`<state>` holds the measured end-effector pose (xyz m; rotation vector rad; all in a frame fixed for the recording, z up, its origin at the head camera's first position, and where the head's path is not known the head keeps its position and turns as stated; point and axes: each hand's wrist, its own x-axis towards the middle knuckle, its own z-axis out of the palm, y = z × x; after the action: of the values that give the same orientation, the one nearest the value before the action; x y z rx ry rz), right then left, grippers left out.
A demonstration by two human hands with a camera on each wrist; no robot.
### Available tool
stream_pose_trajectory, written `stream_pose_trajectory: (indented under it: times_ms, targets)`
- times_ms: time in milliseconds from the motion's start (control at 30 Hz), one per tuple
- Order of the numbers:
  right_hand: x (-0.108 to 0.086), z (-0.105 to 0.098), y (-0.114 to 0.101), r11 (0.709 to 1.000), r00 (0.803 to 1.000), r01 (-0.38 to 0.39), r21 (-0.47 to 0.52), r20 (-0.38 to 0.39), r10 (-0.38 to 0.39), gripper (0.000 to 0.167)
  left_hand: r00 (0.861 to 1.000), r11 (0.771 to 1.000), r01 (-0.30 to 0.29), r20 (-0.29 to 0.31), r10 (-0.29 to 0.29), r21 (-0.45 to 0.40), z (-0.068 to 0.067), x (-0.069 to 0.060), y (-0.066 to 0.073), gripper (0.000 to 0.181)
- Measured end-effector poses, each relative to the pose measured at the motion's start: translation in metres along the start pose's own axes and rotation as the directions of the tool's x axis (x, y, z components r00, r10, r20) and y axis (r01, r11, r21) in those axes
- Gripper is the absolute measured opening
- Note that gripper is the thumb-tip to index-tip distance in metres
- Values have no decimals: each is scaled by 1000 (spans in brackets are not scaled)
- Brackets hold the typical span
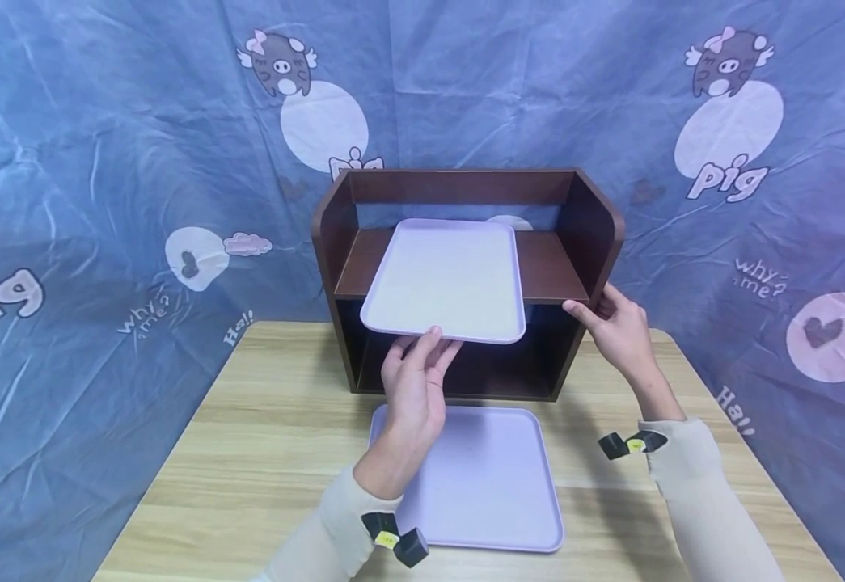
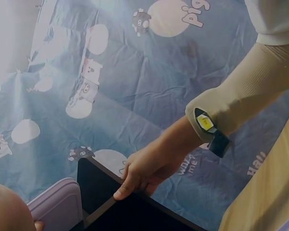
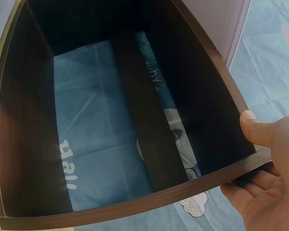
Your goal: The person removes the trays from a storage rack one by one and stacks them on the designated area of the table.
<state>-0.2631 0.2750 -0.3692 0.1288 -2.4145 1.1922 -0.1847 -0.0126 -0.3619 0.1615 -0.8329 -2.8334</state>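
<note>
My left hand (image 1: 418,380) pinches the front edge of a pale lilac tray (image 1: 451,279), thumb on top and fingers beneath. That tray is over the upper board of a dark brown two-level shelf (image 1: 335,242), its near end jutting out past the board's front edge. Whether it touches the board I cannot tell. At the shelf's right side, my right hand (image 1: 620,331) grips the side panel where the upper board meets it; the right wrist view shows the thumb on the board's edge (image 3: 219,79) and fingers outside the panel. In the left wrist view, the tray (image 2: 60,202) is partly cut off.
A second lilac tray (image 1: 483,477) lies flat on the wood-grain table (image 1: 262,453) in front of the shelf, partly covered by my left forearm. A blue printed cloth (image 1: 138,162) hangs behind and on both sides. The shelf's lower compartment is dark.
</note>
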Motion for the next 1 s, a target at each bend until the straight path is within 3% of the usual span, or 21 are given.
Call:
stream_pose_trajectory:
  times_ms: [233, 1000]
  targets:
    - [0, 1, 1, 1000, 1000, 2, 5, -4, -2, 55, 1000, 1000, -23, -1, 23, 14, -2, 1, 6, 23]
    - [1, -2, 0, 1000, 1000, -5, 4, 3, 5, 59, 1000, 999, -21, 4, 21, 34, -11, 4, 20, 23]
